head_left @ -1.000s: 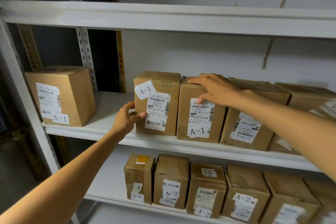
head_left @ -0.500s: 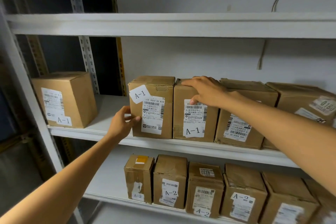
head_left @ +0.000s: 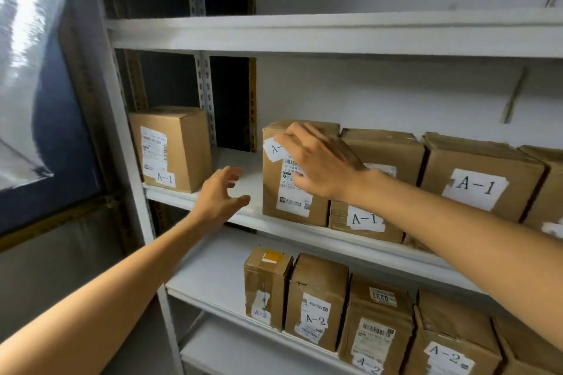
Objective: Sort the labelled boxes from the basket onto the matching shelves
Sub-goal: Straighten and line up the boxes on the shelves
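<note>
A row of brown cardboard boxes labelled A-1 stands on the middle shelf. My right hand lies with straight fingers across the front top of the leftmost box of that row, partly covering its A-1 label. My left hand hovers with spread fingers just left of that box, touching nothing. Another A-1 box stands tight against its right side, and a third follows. A separate A-1 box stands alone at the shelf's left end.
Several boxes labelled A-2 line the lower shelf. The top shelf crosses above. A white upright post frames the rack's left side. A gap of bare shelf lies between the lone left box and the row.
My right hand has moved left from the second box onto the leftmost row box. My left hand has let go of that box's left side and opened. The view has shifted left.
</note>
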Demonstrator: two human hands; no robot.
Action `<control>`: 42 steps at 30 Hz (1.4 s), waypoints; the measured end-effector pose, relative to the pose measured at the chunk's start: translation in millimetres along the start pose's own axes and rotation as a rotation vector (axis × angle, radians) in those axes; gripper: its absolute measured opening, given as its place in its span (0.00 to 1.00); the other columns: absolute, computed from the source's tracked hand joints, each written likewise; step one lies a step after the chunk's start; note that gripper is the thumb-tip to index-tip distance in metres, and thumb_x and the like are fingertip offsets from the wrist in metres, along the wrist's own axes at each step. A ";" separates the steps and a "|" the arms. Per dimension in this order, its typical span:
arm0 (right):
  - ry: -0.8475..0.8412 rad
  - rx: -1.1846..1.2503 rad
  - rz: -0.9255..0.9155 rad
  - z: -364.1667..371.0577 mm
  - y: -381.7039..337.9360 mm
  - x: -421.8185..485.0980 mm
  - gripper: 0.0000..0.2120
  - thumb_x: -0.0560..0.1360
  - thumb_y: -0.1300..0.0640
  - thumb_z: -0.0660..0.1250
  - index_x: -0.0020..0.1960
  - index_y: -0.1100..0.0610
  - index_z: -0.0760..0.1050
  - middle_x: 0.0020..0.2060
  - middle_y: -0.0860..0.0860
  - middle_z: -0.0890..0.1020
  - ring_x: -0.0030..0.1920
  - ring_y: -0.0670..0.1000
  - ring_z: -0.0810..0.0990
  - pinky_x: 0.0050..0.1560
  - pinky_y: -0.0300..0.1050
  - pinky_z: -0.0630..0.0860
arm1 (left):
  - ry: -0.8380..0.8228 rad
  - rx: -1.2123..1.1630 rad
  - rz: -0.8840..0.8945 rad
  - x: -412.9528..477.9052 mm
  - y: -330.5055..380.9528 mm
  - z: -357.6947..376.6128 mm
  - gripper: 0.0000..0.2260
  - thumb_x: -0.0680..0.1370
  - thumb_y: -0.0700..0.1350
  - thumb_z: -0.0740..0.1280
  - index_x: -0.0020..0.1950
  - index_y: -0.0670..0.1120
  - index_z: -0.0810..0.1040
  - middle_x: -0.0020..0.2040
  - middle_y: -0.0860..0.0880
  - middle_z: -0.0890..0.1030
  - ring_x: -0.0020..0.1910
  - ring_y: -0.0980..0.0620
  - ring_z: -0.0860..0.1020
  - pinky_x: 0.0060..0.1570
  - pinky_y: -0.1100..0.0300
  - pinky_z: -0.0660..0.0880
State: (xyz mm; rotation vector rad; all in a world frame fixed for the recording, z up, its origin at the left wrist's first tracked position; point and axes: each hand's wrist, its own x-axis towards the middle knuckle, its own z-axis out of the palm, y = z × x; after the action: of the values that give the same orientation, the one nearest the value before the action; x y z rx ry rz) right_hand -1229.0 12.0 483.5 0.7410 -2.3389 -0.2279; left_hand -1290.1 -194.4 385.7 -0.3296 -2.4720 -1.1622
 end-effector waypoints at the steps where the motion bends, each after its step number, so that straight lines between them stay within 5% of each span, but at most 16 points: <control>1: -0.011 0.040 -0.012 3.3 -14.9 10.1 0.25 0.67 0.63 0.72 0.63 0.60 0.73 0.56 0.57 0.76 0.55 0.57 0.76 0.46 0.48 0.76 | 0.036 0.025 -0.012 -1.7 -8.5 -10.9 0.25 0.72 0.41 0.74 0.67 0.43 0.72 0.62 0.44 0.76 0.59 0.48 0.75 0.53 0.59 0.72; 9: -0.117 0.211 0.049 45.5 -86.6 122.0 0.26 0.74 0.54 0.69 0.69 0.57 0.65 0.61 0.55 0.72 0.60 0.55 0.72 0.46 0.45 0.69 | 0.280 0.073 -0.191 16.9 -86.8 -107.2 0.27 0.72 0.42 0.74 0.69 0.44 0.69 0.64 0.43 0.74 0.61 0.47 0.74 0.57 0.55 0.71; 16: -0.081 0.284 0.128 82.3 -110.4 218.4 0.29 0.73 0.51 0.72 0.70 0.56 0.65 0.63 0.53 0.72 0.62 0.54 0.71 0.55 0.49 0.76 | 0.221 0.089 -0.236 67.6 -147.2 -140.9 0.35 0.70 0.46 0.75 0.73 0.42 0.64 0.69 0.43 0.69 0.67 0.46 0.70 0.64 0.51 0.69; 22: -0.162 0.338 0.129 116.9 -123.5 270.4 0.36 0.73 0.51 0.72 0.76 0.52 0.60 0.71 0.55 0.68 0.71 0.56 0.65 0.67 0.53 0.68 | 0.177 -0.005 -0.210 98.6 -174.4 -136.9 0.33 0.69 0.44 0.75 0.71 0.42 0.65 0.65 0.44 0.73 0.63 0.46 0.73 0.62 0.53 0.72; 30: -0.199 0.277 0.119 117.4 -109.7 270.0 0.33 0.74 0.56 0.71 0.75 0.48 0.62 0.68 0.54 0.71 0.68 0.57 0.69 0.67 0.58 0.68 | 0.105 -0.118 -0.187 103.3 -175.3 -120.1 0.30 0.68 0.39 0.74 0.68 0.45 0.66 0.61 0.46 0.75 0.59 0.48 0.75 0.55 0.58 0.74; 33: -0.212 0.295 0.118 107.7 -95.1 249.8 0.31 0.74 0.57 0.71 0.75 0.49 0.64 0.64 0.54 0.73 0.66 0.57 0.69 0.64 0.56 0.70 | 0.084 -0.136 -0.162 95.0 -160.8 -103.5 0.30 0.68 0.38 0.74 0.68 0.46 0.67 0.61 0.47 0.75 0.60 0.49 0.75 0.58 0.53 0.75; 37: -0.226 0.268 0.105 89.2 -69.3 213.3 0.30 0.74 0.56 0.71 0.74 0.50 0.65 0.63 0.53 0.73 0.63 0.56 0.70 0.60 0.51 0.71 | 0.080 -0.156 -0.113 77.9 -133.3 -73.6 0.29 0.69 0.37 0.73 0.68 0.46 0.67 0.60 0.50 0.73 0.57 0.54 0.72 0.50 0.65 0.71; 42: -0.255 0.276 0.119 68.4 -37.4 169.2 0.30 0.73 0.56 0.72 0.73 0.49 0.66 0.62 0.52 0.73 0.62 0.54 0.71 0.56 0.47 0.70 | 0.015 -0.191 -0.095 61.1 -97.2 -39.5 0.27 0.70 0.36 0.73 0.65 0.47 0.67 0.60 0.50 0.69 0.56 0.54 0.72 0.53 0.63 0.71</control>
State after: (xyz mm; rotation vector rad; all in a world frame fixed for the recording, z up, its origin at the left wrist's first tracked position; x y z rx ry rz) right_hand -1360.9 -116.8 510.7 0.7339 -2.6831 0.0586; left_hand -1371.0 -283.4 368.9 -0.2577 -2.3916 -1.4398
